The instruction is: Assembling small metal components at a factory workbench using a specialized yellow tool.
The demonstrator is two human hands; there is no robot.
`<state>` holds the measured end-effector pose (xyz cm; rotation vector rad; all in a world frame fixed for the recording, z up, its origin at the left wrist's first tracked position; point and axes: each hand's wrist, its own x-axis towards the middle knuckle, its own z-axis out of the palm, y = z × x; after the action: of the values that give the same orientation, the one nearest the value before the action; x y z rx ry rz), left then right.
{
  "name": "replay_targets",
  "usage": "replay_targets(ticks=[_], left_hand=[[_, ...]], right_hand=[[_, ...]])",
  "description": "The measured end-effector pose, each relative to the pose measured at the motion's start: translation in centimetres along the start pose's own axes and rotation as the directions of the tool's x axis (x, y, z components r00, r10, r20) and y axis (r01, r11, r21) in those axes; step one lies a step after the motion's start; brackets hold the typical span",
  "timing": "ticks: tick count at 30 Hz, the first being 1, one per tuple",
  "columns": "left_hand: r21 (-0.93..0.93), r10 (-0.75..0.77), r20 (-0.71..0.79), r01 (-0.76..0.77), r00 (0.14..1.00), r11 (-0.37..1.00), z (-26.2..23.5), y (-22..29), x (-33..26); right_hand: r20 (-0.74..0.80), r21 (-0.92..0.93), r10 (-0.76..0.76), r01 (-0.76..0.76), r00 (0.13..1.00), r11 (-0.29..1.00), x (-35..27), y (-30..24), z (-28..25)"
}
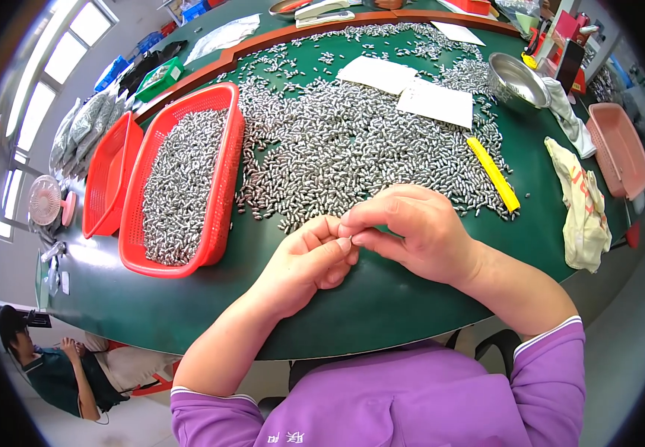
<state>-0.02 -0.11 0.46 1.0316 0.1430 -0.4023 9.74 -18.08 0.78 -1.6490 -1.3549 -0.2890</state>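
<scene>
My left hand (313, 257) and my right hand (418, 227) meet over the near side of the green table, fingertips pinched together. Whatever they hold between them is too small and covered to make out. Just beyond my fingers spreads a wide heap of small silver metal pieces (337, 141), each shaped like a short barrel. To the left, a red plastic basket (234, 149) is filled with the same silver pieces (185, 186). A yellow strip (494, 175) lies on the right edge of the heap.
White papers (436, 103) lie on the heap. A metal bowl (518, 80), a pale cloth (582, 208) and a pink basket (619, 149) stand at the right. Another red basket (110, 179) and a small fan (45, 200) are left. A seated person (58, 372) is at lower left.
</scene>
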Motion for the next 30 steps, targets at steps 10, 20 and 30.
replay_targets(ticks=[10,20,30], left_hand=[[-0.083,0.051,-0.022,-0.052,0.998,0.995,0.1,0.2,-0.1],[-0.114,0.113,-0.013,-0.114,0.993,0.987,-0.3,0.1,0.0],[-0.140,0.103,-0.135,-0.122,0.985,0.983,-0.2,0.0,0.1]], right_hand=[[-0.035,-0.143,-0.042,0.037,0.998,0.989,0.4,0.1,-0.4],[-0.055,-0.349,0.072,-0.086,0.996,0.933,0.4,0.7,-1.2],[0.125,-0.434,0.254,-0.178,0.959,0.883,-0.6,0.3,-0.3]])
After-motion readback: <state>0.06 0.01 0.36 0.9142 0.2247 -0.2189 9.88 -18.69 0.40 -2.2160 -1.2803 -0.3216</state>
